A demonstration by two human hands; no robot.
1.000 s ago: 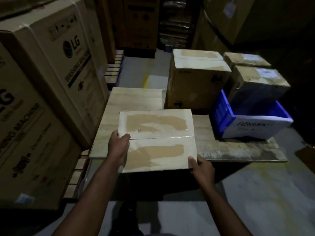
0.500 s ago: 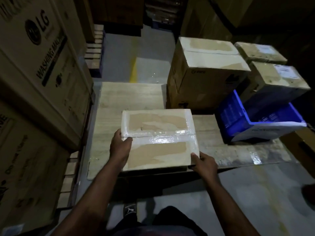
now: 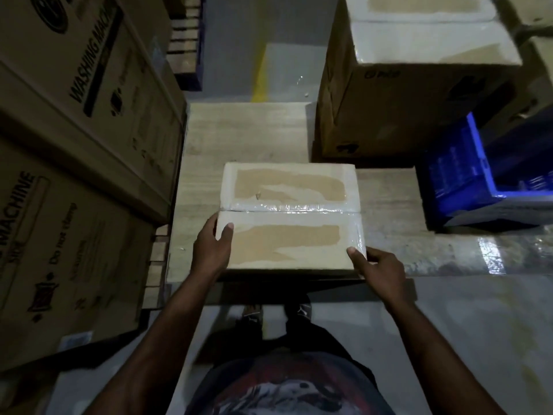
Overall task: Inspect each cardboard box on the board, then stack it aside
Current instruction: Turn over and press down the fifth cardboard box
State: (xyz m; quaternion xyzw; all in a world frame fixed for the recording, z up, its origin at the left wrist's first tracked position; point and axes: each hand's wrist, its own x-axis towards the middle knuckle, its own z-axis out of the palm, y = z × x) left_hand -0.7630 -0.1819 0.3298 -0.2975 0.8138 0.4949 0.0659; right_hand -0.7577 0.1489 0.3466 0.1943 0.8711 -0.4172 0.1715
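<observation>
A flat cardboard box (image 3: 288,217), sealed along its middle with clear tape, sits near the front edge of the wooden board (image 3: 245,133). My left hand (image 3: 213,250) grips its left near corner, thumb on top and fingers down the side. My right hand (image 3: 378,269) grips the right near corner the same way. A bigger taped cardboard box (image 3: 413,79) stands on the board at the back right.
Large washing-machine cartons (image 3: 77,139) wall in the left side. A blue plastic crate (image 3: 484,175) sits on the board at the right, with more boxes behind it. Grey floor (image 3: 478,324) lies in front of the board, where my feet stand.
The box has come down from a raised position onto the board near its front edge. My head has tilted down and moved closer; both hands stay on the near corners.
</observation>
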